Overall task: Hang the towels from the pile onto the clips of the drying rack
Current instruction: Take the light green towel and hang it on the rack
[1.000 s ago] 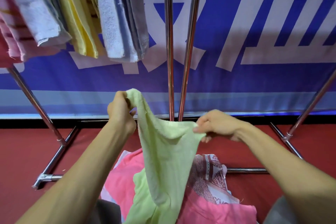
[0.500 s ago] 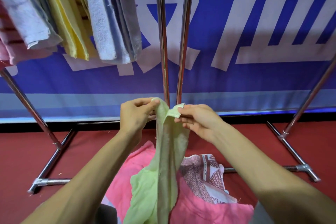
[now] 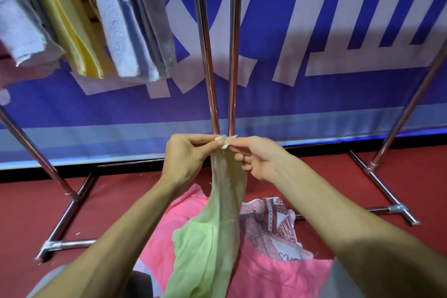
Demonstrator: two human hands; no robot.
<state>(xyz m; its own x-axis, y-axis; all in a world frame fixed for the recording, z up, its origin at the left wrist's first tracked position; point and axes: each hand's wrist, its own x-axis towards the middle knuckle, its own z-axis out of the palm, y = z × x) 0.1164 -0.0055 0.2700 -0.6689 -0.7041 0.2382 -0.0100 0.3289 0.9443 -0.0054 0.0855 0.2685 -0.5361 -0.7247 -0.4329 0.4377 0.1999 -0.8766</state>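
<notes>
both hands, left hand [image 3: 186, 155] and right hand [image 3: 260, 156], are pinching the thin pale green towel's [image 3: 217, 220] top corner above the pink towel pile [image 3: 266, 276]; so small a hold is risking slippage, probably before clipping.

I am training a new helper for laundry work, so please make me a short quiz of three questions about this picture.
1. True or false: the left hand and the right hand both pinch the top end of the thin light-green cloth towel.
2. Which lies in the pile below the hands?
A) a bright pink terry towel
B) a black leather bag
C) a white plastic bucket
3. Fill in: the already hung towels show at the upper ____ of the view.

Key: 1 true; 2 A; 3 left.
</notes>
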